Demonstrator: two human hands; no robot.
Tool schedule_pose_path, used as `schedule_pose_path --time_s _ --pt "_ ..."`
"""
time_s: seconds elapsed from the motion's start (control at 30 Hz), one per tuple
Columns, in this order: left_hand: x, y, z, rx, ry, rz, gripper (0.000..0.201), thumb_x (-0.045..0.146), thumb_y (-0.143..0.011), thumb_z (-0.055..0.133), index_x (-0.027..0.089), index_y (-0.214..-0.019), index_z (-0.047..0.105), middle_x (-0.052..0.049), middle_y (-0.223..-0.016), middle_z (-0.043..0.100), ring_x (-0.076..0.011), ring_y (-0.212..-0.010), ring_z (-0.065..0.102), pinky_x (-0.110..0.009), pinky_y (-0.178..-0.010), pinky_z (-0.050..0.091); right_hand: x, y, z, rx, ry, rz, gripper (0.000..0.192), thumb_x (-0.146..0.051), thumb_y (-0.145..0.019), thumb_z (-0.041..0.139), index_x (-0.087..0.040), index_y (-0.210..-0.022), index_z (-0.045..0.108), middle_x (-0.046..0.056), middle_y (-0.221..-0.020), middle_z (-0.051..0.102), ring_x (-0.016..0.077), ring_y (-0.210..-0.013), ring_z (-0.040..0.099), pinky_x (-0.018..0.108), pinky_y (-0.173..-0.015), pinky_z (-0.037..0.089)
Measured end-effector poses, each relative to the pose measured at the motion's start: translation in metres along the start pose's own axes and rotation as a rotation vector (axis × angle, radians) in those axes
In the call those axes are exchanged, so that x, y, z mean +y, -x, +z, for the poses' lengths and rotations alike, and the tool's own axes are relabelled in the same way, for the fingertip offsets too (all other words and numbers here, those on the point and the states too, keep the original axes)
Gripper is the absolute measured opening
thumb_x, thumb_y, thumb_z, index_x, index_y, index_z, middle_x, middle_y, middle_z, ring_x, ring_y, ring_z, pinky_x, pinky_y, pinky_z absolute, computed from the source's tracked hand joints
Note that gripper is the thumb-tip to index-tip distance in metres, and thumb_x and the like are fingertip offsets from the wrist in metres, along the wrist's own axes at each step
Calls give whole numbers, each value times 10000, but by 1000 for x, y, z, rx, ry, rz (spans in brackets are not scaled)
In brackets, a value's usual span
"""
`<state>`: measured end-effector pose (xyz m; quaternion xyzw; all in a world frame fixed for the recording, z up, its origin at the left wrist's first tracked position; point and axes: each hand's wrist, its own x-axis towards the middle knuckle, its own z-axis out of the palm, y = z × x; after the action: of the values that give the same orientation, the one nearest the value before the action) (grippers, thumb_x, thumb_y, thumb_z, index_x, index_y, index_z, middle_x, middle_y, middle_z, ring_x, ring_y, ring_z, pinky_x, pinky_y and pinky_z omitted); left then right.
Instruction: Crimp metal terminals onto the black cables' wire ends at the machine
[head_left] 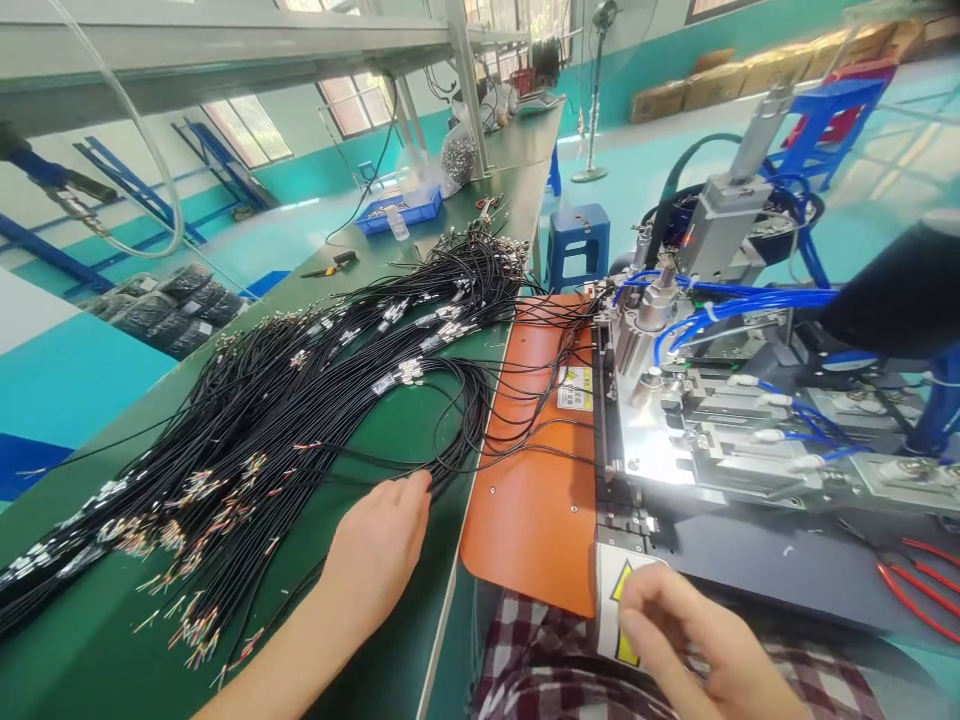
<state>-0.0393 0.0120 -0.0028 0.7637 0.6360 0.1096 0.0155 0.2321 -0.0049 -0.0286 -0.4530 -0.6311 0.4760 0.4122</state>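
Observation:
My left hand [386, 540] lies over the green table with its fingers closed around black cables [469, 425]; the fingertips are partly hidden, so how many strands it grips cannot be told. Left of it spread large bundles of black cables [300, 440], with stripped coloured wire ends [202, 620] near me and small white connectors [409, 372] farther up. My right hand [697, 635] hangs before the yellow warning label [626, 590] at the machine's front edge. Its fingers are curled, thumb close to the index finger, and nothing shows between them.
Several cables cross the orange plate [532, 520] to the metal machine [660, 420] with blue air tubes. Red-handled pliers [922, 590] lie at right. A blue tray [397, 208] and an orange-black cutter [330, 266] rest on the green table [405, 640]. A blue stool [577, 240] stands beyond.

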Motion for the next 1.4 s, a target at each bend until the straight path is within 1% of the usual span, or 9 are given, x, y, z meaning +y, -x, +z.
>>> schedule_pose_path --time_s 0.13,0.23,0.5,0.63,0.77,0.97,1.07,1.2,1.4 --pt "5 -18 2 -297 592 -73 294 279 -936 374 203 -1118 592 -20 -686 658 -153 -597 620 -262 -541 497 -5 -11 23 -95 359 -500 245 -211 -909 435 -293 -1029 633 0 -595 603 148 -451 518 256 -449 378" --pt "20 -31 13 -321 875 -50 268 233 -920 432 187 -1123 601 -67 -867 701 -169 -746 661 -298 -668 534 3 -11 38 -172 591 -658 327 -189 -908 419 -285 -1184 564 1 -685 626 138 -479 511 269 -467 332" --pt "43 -43 38 128 197 317 225 198 -926 436 165 -1000 646 -20 -731 611 -127 -630 575 -243 -592 471 26 -3 16 -282 728 -524 243 -159 -850 503 -258 -1028 635 25 -765 604 160 -573 471 299 -543 342" --pt "49 -43 31 192 10 345 281 212 -934 372 155 -887 643 -28 -686 577 -147 -610 549 -258 -574 458 30 4 -4 -38 304 -260 130 -245 -857 544 -250 -779 648 41 -735 608 174 -598 518 299 -537 399" --pt "53 -35 24 23 -18 315 247 201 -894 401 183 -854 643 -62 -771 597 -194 -712 562 -307 -641 466 23 3 -14 310 -210 110 179 -401 -805 623 -237 -735 632 25 -635 597 139 -439 461 273 -403 374" --pt "88 -22 27 -375 466 384 318 188 -909 403 224 -1210 496 -69 -974 636 -200 -864 583 -292 -721 473 23 -3 -2 173 -564 426 261 -402 -689 738 -179 -722 607 -7 -572 604 100 -448 489 229 -456 402" --pt "103 -21 31 -520 715 284 316 200 -945 338 258 -1234 451 -27 -895 638 -163 -772 591 -249 -678 466 26 -1 -5 169 -581 477 228 -353 -703 732 -169 -758 610 -6 -617 619 92 -486 486 222 -491 398" --pt "114 -23 40 -546 891 147 276 245 -930 399 250 -1197 468 -30 -882 620 -172 -791 579 -254 -692 453 35 5 -12 192 -457 408 149 -305 -741 705 -171 -726 641 -22 -621 569 95 -537 458 222 -515 367" --pt "124 -38 49 -740 1163 -66 211 307 -922 439 206 -1094 506 39 -669 523 -99 -558 470 -200 -529 372 49 10 -29 192 -473 430 179 -326 -811 655 -186 -920 638 -2 -753 595 104 -586 485 229 -551 394"
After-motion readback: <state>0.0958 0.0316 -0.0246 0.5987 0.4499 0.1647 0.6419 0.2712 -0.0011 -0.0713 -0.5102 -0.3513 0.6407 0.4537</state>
